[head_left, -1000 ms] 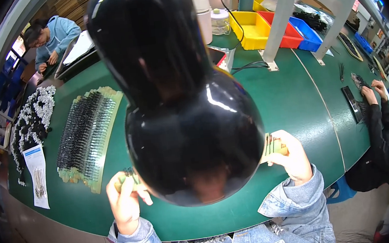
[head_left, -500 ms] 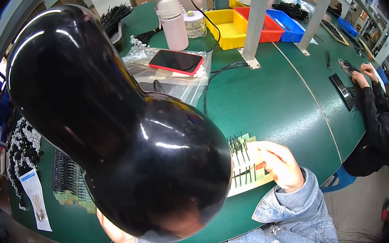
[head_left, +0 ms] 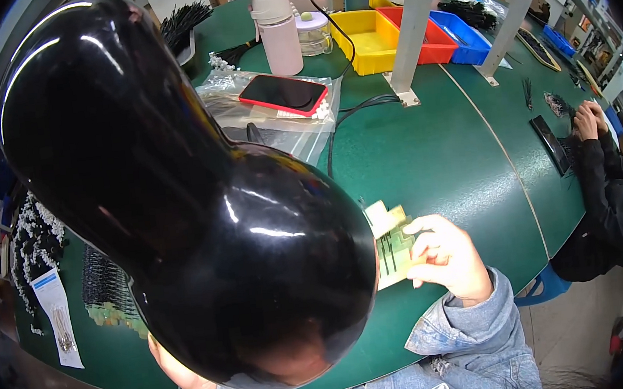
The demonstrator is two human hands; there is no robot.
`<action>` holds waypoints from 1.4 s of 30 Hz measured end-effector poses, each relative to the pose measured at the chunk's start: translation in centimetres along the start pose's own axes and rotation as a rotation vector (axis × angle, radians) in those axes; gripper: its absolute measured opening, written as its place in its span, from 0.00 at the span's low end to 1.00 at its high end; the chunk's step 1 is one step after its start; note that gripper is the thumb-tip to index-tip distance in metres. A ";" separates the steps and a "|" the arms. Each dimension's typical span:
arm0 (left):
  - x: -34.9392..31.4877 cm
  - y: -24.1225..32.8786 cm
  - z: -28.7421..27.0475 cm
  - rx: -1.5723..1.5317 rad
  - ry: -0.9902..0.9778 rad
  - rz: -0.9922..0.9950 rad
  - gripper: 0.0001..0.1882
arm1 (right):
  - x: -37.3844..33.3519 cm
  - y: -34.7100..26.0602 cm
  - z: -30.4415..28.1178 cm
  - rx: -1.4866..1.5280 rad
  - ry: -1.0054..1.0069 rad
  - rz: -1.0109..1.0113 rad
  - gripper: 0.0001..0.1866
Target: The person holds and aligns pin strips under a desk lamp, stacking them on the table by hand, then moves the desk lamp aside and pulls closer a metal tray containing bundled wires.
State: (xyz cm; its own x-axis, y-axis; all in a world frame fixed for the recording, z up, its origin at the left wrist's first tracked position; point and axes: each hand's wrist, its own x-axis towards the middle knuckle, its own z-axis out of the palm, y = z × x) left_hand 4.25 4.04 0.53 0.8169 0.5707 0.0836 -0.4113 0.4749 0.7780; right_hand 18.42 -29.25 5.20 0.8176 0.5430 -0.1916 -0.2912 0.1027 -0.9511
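Observation:
A large glossy black bulb-shaped object (head_left: pixel 199 206) fills the left and middle of the view and hides much of the work. My right hand (head_left: pixel 447 256) is curled, thumb and fingers pinching the edge of a pale yellow card strip (head_left: pixel 393 269) that carries short black wires. Another pale card piece (head_left: pixel 381 217) sits just beyond it, tilted. Of my left hand (head_left: pixel 180 371) only the back edge and wrist show at the lower left of the black object; its fingers are hidden. Beside it lie rows of black wires on yellowish strips (head_left: pixel 109 288).
On the green table (head_left: pixel 428 144) stand a pink bottle (head_left: pixel 280 42), a glass jar (head_left: pixel 314 35) and yellow (head_left: pixel 367 40), red (head_left: pixel 433 49) and blue (head_left: pixel 466 38) trays. A red-edged phone (head_left: pixel 283 95) lies on plastic bags. Metal posts (head_left: pixel 415 28) rise nearby. A co-worker's hands (head_left: pixel 590 119) are at right.
My right hand's fingers have curled inward. The card strips with wires have shifted, and a blank pale card piece now shows above them. The co-worker's hands have come together.

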 end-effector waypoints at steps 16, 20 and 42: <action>-1.2 -0.5 -3.1 0.260 0.054 0.107 0.22 | -0.2 0.6 0.2 -0.121 0.121 -0.152 0.09; -1.4 -0.8 -4.1 0.042 0.105 0.024 0.23 | -0.5 1.0 -0.5 -0.124 0.012 -0.092 0.11; -1.6 0.1 4.4 0.139 0.263 0.068 0.07 | 1.0 2.3 0.7 -0.051 0.324 -0.147 0.10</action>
State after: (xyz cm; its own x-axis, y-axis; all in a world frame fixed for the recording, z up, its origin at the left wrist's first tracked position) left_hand 4.64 0.24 3.24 0.6490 0.7607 -0.0115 -0.3873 0.3434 0.8557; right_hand 18.18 -27.90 2.96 0.9663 0.2324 -0.1105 -0.1400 0.1145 -0.9835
